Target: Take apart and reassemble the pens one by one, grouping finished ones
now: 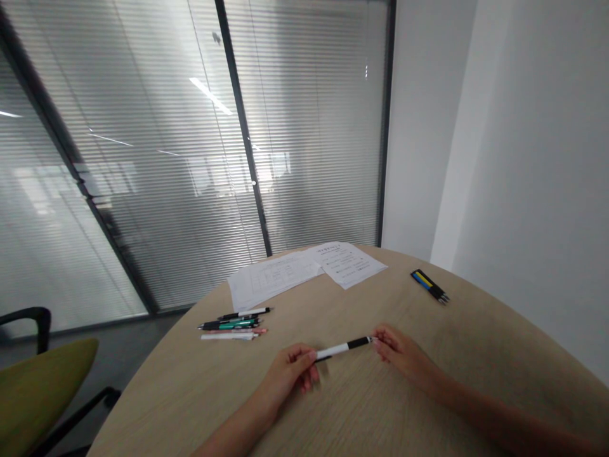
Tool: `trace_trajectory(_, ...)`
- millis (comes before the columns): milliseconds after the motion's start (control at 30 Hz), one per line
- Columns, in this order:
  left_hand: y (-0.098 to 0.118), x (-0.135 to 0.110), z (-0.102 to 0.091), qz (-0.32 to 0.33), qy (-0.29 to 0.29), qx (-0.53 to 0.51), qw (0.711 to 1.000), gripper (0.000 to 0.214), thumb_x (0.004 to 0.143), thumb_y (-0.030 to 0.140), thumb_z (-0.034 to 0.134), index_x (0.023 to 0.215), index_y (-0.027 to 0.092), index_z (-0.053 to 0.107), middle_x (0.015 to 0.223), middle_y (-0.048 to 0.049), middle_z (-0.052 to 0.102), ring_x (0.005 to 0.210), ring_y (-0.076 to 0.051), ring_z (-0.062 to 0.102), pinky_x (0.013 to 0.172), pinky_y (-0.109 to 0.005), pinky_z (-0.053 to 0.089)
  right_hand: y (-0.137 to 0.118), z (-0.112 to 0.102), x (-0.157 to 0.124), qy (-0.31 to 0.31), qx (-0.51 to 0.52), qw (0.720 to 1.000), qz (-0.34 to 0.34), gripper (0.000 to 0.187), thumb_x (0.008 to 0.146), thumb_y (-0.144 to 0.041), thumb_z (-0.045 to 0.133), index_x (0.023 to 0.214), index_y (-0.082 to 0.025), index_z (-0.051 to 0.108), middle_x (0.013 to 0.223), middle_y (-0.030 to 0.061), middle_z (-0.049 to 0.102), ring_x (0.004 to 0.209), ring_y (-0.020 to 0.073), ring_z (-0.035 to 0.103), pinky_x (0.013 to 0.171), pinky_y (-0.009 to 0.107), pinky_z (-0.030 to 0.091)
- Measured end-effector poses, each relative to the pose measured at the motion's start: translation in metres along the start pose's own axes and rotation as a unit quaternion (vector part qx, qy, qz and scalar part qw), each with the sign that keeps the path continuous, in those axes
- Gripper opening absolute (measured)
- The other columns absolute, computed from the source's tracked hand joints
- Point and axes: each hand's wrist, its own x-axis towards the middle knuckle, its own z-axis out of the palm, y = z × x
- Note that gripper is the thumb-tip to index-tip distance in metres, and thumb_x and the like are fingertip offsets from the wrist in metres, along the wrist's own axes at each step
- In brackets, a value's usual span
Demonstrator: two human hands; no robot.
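Observation:
A white pen (335, 350) with a black grip is stretched between my two hands, just above the table. My left hand (295, 368) is closed on its clip end, thumb on top. The fingers of my right hand (392, 346) pinch the tip end. Left of my hands lies a loose group of pens: a black-and-white pen (245, 313), a green pen (233, 324) and white pens (228, 336) among them. Farther off to the right, several pens (429, 285) with black, yellow and blue barrels lie side by side.
Printed sheets (273, 276) overlap on the far part of the round wooden table (371, 406). A green chair (47, 387) with black armrests stands at the left. Behind the table are a glass partition with blinds (314, 127) and a white wall (533, 190).

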Motion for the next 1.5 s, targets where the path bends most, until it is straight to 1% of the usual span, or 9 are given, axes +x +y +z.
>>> trace_trajectory(200,0.000,0.001,0.000,0.004,0.004,-0.012,1.000,0.031,0.061,0.043,0.062,0.066,0.014,0.054,0.047,0.0033,0.056,0.037,-0.006,0.043,0.039,-0.018,0.030,0.000,0.003,0.001,0.015,0.076,0.997,0.008,0.017,0.071,-0.036,0.049,0.079,-0.021,0.050,0.059,-0.0036,0.045,0.054,0.0113,0.045,0.050,0.023,0.037)
trace_trajectory(467,0.000,0.002,-0.001,0.001,0.008,-0.040,0.999,0.031,0.059,0.043,0.065,0.062,0.014,0.053,0.046,0.0036,0.055,0.036,-0.005,0.042,0.038,-0.018,0.029,0.009,0.002,0.004,0.041,0.100,0.994,-0.003,0.017,0.074,-0.036,0.046,0.082,-0.021,0.046,0.055,-0.0050,0.045,0.048,0.0103,0.044,0.045,0.023,0.034)
trace_trajectory(600,0.002,0.001,-0.002,0.006,0.016,-0.053,0.998,0.029,0.060,0.040,0.065,0.060,0.014,0.053,0.047,0.0036,0.054,0.037,-0.005,0.042,0.038,-0.017,0.029,0.003,0.000,0.005,0.064,0.117,0.991,-0.005,0.020,0.072,-0.038,0.046,0.082,-0.020,0.044,0.053,-0.0059,0.044,0.046,0.0102,0.043,0.044,0.023,0.033)
trace_trajectory(800,0.005,0.002,-0.007,0.018,0.033,-0.087,0.995,0.028,0.060,0.039,0.064,0.056,0.014,0.052,0.046,0.0035,0.053,0.038,-0.005,0.041,0.039,-0.017,0.029,-0.010,-0.006,0.003,0.102,0.168,0.980,0.042,0.024,0.067,-0.041,0.049,0.076,-0.020,0.044,0.053,-0.0052,0.047,0.045,0.0107,0.044,0.044,0.024,0.034)
trace_trajectory(933,0.007,0.005,-0.013,0.029,0.061,-0.099,0.993,0.028,0.060,0.039,0.063,0.055,0.014,0.051,0.047,0.0042,0.052,0.039,-0.005,0.041,0.038,-0.017,0.029,-0.014,-0.009,0.003,0.132,0.199,0.969,0.064,0.023,0.066,-0.042,0.050,0.070,-0.020,0.045,0.054,-0.0048,0.046,0.046,0.0104,0.044,0.045,0.024,0.035)
trace_trajectory(1067,0.007,0.008,-0.020,0.044,0.093,-0.086,0.991,0.029,0.062,0.040,0.060,0.053,0.015,0.050,0.046,0.0042,0.051,0.036,-0.004,0.040,0.036,-0.017,0.026,-0.013,-0.011,0.005,0.138,0.220,0.962,0.084,0.025,0.064,-0.044,0.052,0.067,-0.020,0.045,0.054,-0.0048,0.046,0.044,0.0100,0.044,0.044,0.024,0.035)
trace_trajectory(1300,0.007,0.016,-0.030,0.046,0.142,-0.096,0.984,0.029,0.062,0.039,0.060,0.050,0.015,0.049,0.044,0.0046,0.050,0.035,-0.005,0.038,0.038,-0.018,0.029,-0.010,-0.014,0.009,0.160,0.266,0.946,0.095,0.025,0.062,-0.044,0.055,0.065,-0.021,0.044,0.055,-0.0039,0.046,0.045,0.0101,0.043,0.043,0.024,0.035)
trace_trajectory(1367,0.007,0.016,-0.032,0.048,0.130,-0.073,0.988,0.028,0.062,0.040,0.060,0.052,0.016,0.049,0.046,0.0045,0.050,0.038,-0.006,0.040,0.039,-0.018,0.030,-0.010,-0.015,0.009,0.162,0.280,0.941,0.098,0.026,0.061,-0.044,0.057,0.065,-0.021,0.044,0.054,-0.0041,0.046,0.045,0.0100,0.042,0.043,0.024,0.035)
trace_trajectory(1500,0.011,0.011,-0.030,0.052,0.052,0.038,0.997,0.027,0.063,0.041,0.060,0.057,0.015,0.056,0.052,0.0028,0.053,0.049,-0.009,0.045,0.049,-0.020,0.034,-0.012,-0.016,0.008,0.165,0.295,0.937,0.094,0.027,0.060,-0.044,0.058,0.063,-0.021,0.044,0.055,-0.0040,0.046,0.046,0.0102,0.042,0.044,0.023,0.035)
